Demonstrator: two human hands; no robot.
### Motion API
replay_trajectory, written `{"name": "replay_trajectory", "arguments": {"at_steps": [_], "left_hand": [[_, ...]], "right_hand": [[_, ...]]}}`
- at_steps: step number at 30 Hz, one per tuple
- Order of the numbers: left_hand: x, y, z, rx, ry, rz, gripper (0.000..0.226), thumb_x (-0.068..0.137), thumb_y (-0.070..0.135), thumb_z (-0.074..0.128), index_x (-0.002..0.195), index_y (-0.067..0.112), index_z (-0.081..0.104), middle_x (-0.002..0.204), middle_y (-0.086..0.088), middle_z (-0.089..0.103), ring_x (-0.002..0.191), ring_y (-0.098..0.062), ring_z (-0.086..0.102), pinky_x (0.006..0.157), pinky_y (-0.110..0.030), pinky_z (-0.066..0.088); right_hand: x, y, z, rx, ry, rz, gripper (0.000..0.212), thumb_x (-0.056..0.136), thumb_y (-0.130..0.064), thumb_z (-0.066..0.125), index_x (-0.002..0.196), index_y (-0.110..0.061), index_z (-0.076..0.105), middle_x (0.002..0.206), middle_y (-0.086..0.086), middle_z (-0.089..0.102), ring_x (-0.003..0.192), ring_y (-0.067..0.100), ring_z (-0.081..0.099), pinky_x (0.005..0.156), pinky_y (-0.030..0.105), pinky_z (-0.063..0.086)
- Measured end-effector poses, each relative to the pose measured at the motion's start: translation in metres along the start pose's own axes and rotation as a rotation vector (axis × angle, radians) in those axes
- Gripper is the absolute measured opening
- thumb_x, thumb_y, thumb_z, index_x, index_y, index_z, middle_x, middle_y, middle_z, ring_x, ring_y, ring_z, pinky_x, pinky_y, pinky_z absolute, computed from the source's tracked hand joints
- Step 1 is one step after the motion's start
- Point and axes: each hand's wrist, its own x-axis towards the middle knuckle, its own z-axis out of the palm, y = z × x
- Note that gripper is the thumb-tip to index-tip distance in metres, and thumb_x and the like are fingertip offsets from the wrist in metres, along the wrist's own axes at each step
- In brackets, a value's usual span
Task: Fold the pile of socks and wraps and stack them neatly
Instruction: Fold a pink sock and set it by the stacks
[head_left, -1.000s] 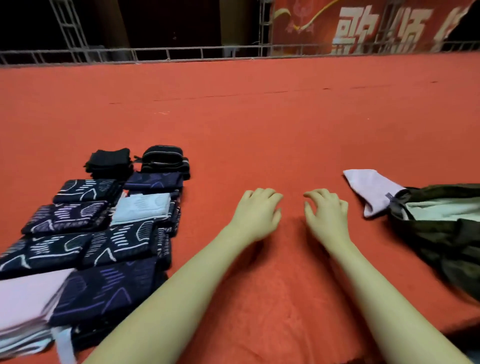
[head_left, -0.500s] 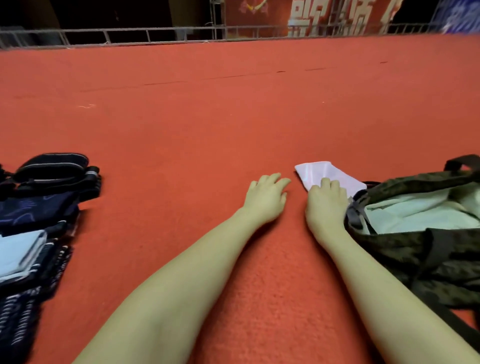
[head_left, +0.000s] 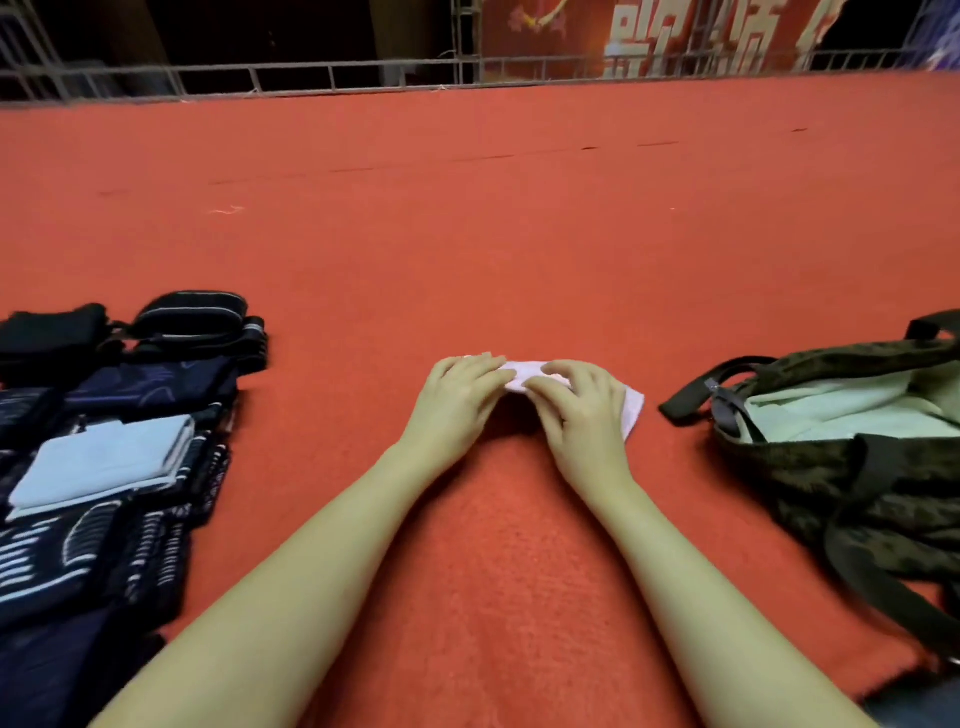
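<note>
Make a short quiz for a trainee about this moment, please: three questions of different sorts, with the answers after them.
1. True or false: both hands rest on the pink cloth.
2. Which lies to the person's right? A) the folded dark stacks B) the camouflage bag C) the metal railing
3. Fill in: a folded ______ cloth lies on top of the dark stacks.

Key
1. True: the left hand and the right hand both lie on it.
2. B
3. light blue

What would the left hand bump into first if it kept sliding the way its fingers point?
The left hand points up and to the right, across the pink cloth toward the right hand. Its fingertips already rest on the cloth, so it would probably meet the right hand's fingers next.
</note>
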Motion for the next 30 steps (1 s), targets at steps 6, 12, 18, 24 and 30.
{"name": "replay_trajectory", "arguments": {"at_steps": [6, 12, 18, 24, 30], "left_hand": [[-0.09, -0.004, -0.074, 0.211, 0.043, 0.015, 0.028, 0.087, 0.016, 0.048, 0.093, 0.006, 0.074, 0.102, -0.014, 0.071, 0.091, -0.03, 0.07, 0.079, -0.042, 0.054], [-0.161, 0.016, -0.108, 0.316, 0.036, -0.005, 0.029, 0.084, 0.017, 0.047, 0.085, 0.008, 0.075, 0.096, -0.014, 0.072, 0.083, -0.028, 0.071, 0.08, -0.037, 0.048], [-0.199, 0.03, -0.108, 0.259, -0.126, -0.106, 0.037, 0.086, 0.031, 0.042, 0.087, 0.013, 0.074, 0.091, -0.008, 0.072, 0.076, -0.025, 0.07, 0.061, -0.032, 0.056], [-0.189, 0.051, -0.114, 0.151, -0.241, -0.358, 0.053, 0.093, 0.043, 0.024, 0.097, 0.014, 0.068, 0.099, -0.006, 0.067, 0.094, -0.029, 0.063, 0.074, -0.034, 0.048], [-0.16, 0.067, -0.093, 0.099, -0.378, -0.545, 0.049, 0.1, 0.035, 0.034, 0.146, 0.018, 0.03, 0.156, -0.006, 0.022, 0.143, -0.025, 0.019, 0.111, -0.041, 0.019]], "right_hand": [[-0.028, -0.083, -0.007, 0.204, -0.199, -0.002, 0.028, 0.092, -0.033, 0.047, 0.098, -0.02, 0.071, 0.099, -0.007, 0.07, 0.095, 0.011, 0.061, 0.088, 0.023, 0.026], [-0.063, -0.123, -0.016, 0.218, -0.395, -0.073, 0.035, 0.09, -0.041, 0.042, 0.102, -0.028, 0.072, 0.109, -0.009, 0.07, 0.103, 0.004, 0.06, 0.091, 0.025, 0.02], [-0.082, -0.134, -0.029, 0.166, -0.565, -0.148, 0.047, 0.09, -0.05, 0.032, 0.105, -0.03, 0.071, 0.119, -0.011, 0.065, 0.116, 0.008, 0.055, 0.088, 0.024, 0.012], [-0.091, -0.132, -0.04, 0.016, -0.197, 0.188, 0.039, 0.088, -0.036, 0.037, 0.096, -0.016, 0.069, 0.104, 0.0, 0.068, 0.099, 0.025, 0.06, 0.08, 0.03, 0.021], [-0.089, -0.13, -0.036, -0.272, -0.393, 0.556, 0.051, 0.092, -0.038, 0.055, 0.121, 0.003, 0.055, 0.144, 0.02, 0.039, 0.13, 0.037, 0.032, 0.101, 0.043, 0.015]]}}
